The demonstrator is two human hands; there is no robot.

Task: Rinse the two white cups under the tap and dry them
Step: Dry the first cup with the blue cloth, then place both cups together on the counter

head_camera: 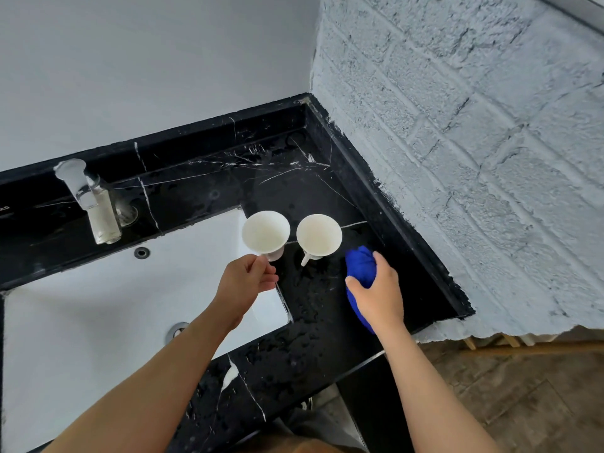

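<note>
We see two white cups side by side. The left cup (265,234) is at the right edge of the white sink (81,322), and our left hand (246,282) pinches its handle. The right cup (319,236) stands alone on the wet black tabletop (304,338). Just beside it, our right hand (379,294) is closed around a bunched blue cloth (359,266). The tap (94,207) is at the back left.

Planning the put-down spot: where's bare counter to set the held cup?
Free: the black counter behind both cups, bordered by the tap, the backsplash and the brick wall. Also the wet strip in front, between sink and counter edge. Crowded: right of the sink, with the standing cup, the held cup, the blue cloth and both hands.
</note>
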